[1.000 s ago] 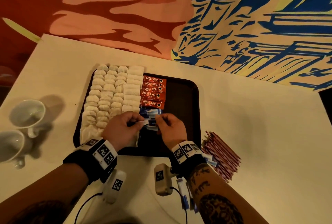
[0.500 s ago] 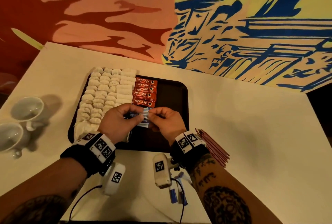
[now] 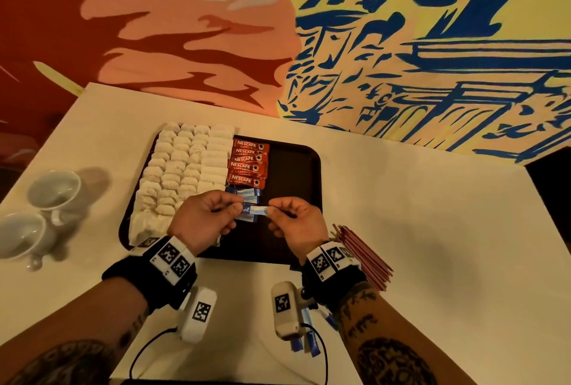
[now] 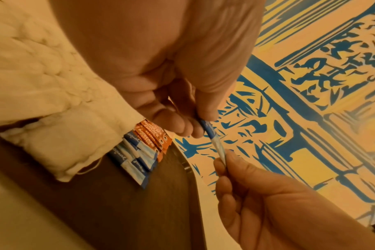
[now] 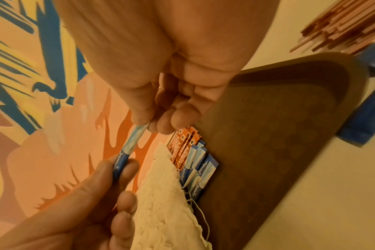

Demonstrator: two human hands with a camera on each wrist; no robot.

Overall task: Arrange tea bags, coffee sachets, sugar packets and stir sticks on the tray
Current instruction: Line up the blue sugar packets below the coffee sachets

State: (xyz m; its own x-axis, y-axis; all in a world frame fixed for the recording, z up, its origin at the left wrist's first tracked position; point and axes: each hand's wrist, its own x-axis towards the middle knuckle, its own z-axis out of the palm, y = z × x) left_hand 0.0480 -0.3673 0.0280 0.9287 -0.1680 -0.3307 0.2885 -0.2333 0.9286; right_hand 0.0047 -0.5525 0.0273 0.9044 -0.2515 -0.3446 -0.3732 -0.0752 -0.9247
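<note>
Head view: left hand [image 3: 202, 219] and right hand [image 3: 298, 222] pinch blue-white sugar packet [image 3: 258, 210].

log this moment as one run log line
step: placing sugar packet | left hand: pinches one end | right hand: pinches other | over tray

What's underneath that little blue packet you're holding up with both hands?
Under the held packet lie more blue packets on the dark tray, just below the red coffee sachets. The hands cover part of the row, so its count stays hidden.
</note>
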